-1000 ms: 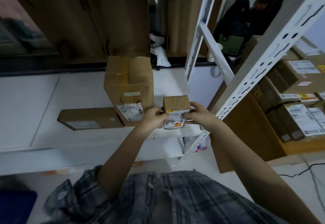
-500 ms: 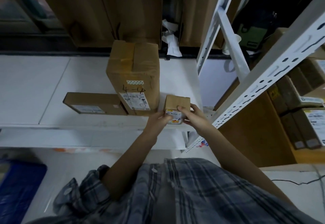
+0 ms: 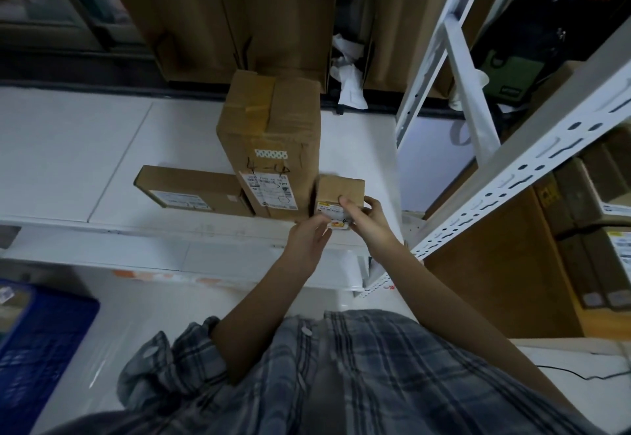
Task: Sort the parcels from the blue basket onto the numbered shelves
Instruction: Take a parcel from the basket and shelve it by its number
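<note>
A small brown parcel (image 3: 341,190) with a white and yellow label sits on the white shelf (image 3: 102,161), right beside a tall box (image 3: 273,148) marked 4-4. My right hand (image 3: 367,219) grips the small parcel's front right corner, fingers over its top edge. My left hand (image 3: 309,240) touches its front face from below left, partly covering the label. A flat parcel (image 3: 191,188) lies left of the tall box. The blue basket (image 3: 37,342) shows at the lower left edge.
A white perforated shelf post (image 3: 505,192) slants across the right. Behind it, another rack holds several labelled brown boxes (image 3: 594,195). Large flat cardboard sheets (image 3: 222,14) lean against the back wall. A black cable (image 3: 580,371) lies on the floor at the right.
Both hands carried the small parcel forward and set it down on the shelf against the tall box. The camera view shifted down and left, bringing the blue basket into sight.
</note>
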`<state>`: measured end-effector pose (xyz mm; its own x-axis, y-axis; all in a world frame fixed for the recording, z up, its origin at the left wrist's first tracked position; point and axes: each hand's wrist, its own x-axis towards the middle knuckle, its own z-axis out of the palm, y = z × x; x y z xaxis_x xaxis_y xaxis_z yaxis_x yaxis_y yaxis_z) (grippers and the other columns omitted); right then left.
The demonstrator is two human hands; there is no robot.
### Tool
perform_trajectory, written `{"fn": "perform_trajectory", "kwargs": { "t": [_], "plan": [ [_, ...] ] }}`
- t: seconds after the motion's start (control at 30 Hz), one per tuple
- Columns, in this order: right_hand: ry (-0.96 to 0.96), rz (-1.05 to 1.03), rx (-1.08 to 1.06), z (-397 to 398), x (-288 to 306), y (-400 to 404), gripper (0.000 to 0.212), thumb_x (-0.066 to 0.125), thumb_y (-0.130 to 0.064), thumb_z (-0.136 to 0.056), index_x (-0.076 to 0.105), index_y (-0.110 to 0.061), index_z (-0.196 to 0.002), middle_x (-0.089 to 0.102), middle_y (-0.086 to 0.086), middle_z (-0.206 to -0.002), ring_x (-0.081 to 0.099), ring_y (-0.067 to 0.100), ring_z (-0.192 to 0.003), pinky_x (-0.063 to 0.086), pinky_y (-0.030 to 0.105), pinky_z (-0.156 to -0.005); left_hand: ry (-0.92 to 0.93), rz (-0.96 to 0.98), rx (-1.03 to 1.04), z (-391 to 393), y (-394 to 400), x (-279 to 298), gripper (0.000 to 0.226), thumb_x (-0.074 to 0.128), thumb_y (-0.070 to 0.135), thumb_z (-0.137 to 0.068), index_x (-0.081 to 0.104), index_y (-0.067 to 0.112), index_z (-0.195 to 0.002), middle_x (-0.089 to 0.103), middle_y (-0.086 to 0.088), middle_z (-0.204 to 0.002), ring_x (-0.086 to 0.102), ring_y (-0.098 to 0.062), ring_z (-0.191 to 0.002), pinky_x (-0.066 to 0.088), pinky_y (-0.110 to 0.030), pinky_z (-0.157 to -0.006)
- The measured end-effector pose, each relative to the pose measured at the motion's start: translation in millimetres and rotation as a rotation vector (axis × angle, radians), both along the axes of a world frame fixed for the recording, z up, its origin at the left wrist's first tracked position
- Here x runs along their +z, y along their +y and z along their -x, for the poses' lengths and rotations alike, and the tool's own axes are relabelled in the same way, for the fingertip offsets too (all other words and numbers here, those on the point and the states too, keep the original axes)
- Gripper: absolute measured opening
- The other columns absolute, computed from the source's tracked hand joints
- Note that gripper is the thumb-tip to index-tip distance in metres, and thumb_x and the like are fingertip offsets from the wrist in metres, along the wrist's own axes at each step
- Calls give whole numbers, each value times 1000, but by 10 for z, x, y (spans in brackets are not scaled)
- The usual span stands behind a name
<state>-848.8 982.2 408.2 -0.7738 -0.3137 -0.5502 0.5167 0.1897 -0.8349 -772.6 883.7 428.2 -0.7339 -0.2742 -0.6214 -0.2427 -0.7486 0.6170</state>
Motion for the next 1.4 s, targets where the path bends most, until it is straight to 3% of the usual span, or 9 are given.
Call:
{"fn": "perform_trajectory", "kwargs": {
  "t": [0.2, 0.33, 0.5, 0.57, 0.63, 0.73, 0.9, 1.07, 1.4],
  "plan": [
    [-15, -55, -6, 52, 17, -46, 85, 72, -48, -75, 31, -12, -139, 57, 5, -123, 57, 20, -113, 42, 41, -105, -37, -53, 46, 26, -31, -16, 23, 49, -3, -90, 59, 11, -75, 67, 5, -65, 57, -10, -81, 40, -28, -94],
    [-20, -92, -22, 57, 64, -4, 85, 62, -56, -81, 22, -15, -144, 47, 7, -130, 50, 20, -113, 40, 36, -104, -67, -69, 86, 16, -25, -43, 22, 49, -5, -90, 55, 7, -72, 59, -4, -79, 57, -15, -82, 42, -32, -98],
    [-124, -85, -309, -174, -82, 21, 44, 35, -43, -96, 44, -8, -122, 54, 16, -111, 55, 25, -96, 44, 35, -80, -115, -23, 54, -86, -51, -126, 11, 51, 1, -92, 57, 0, -84, 59, -11, -90, 60, -25, -88, 48, -35, -90],
    [-185, -200, -90, -395, -220, 1, 29, 37, -33, -96, 49, -7, -99, 53, 12, -87, 52, 22, -75, 40, 30, -68, -174, 59, 2, -159, -78, -150, 12, 52, 4, -93, 58, -2, -101, 61, -15, -91, 63, -29, -84, 54, -35, -83],
    [-86, -405, 415, -610, -333, -33, 22, 43, -28, -95, 51, -8, -90, 54, 12, -85, 53, 23, -72, 39, 30, -69, -254, 178, -44, -269, -112, -198, 20, 53, 3, -92, 60, -4, -109, 63, -16, -86, 63, -28, -76, 55, -34, -75],
    [482, -746, 1024, -765, -405, -162, 46, 54, -32, -90, 45, -4, -125, 52, 16, -119, 54, 31, -107, 43, 34, -83, -352, 555, -132, -494, -207, -309, 28, 52, 4, -91, 61, 0, -117, 64, -12, -89, 64, -26, -81, 55, -36, -78],
    [926, -757, 1218, -950, -317, -558, 68, 59, -38, -86, 31, -10, -140, 40, 15, -138, 45, 31, -120, 42, 38, -92, -598, 1331, -518, -1041, -437, -397, 55, 55, 16, -87, 39, 12, -140, 45, -10, -136, 45, -27, -123, 41, -35, -96],
    [1002, -703, 1475, -1238, -303, -884, 81, 62, -44, -84, 22, -10, -146, 31, 15, -146, 38, 32, -129, 35, 39, -101, -866, 1342, -573, -1626, -607, -471, 71, 61, 30, -86, 26, 12, -145, 36, -12, -145, 40, -30, -128, 40, -37, -99],
    [1146, -602, 1678, -1849, -326, -1533, 83, 60, -51, -84, 22, -10, -145, 35, 13, -144, 39, 29, -128, 34, 36, -102, -943, 1213, -309, -2384, -1036, -461, 73, 63, 38, -84, 29, 12, -144, 35, -11, -146, 40, -28, -128, 40, -36, -99]
  ]
}}
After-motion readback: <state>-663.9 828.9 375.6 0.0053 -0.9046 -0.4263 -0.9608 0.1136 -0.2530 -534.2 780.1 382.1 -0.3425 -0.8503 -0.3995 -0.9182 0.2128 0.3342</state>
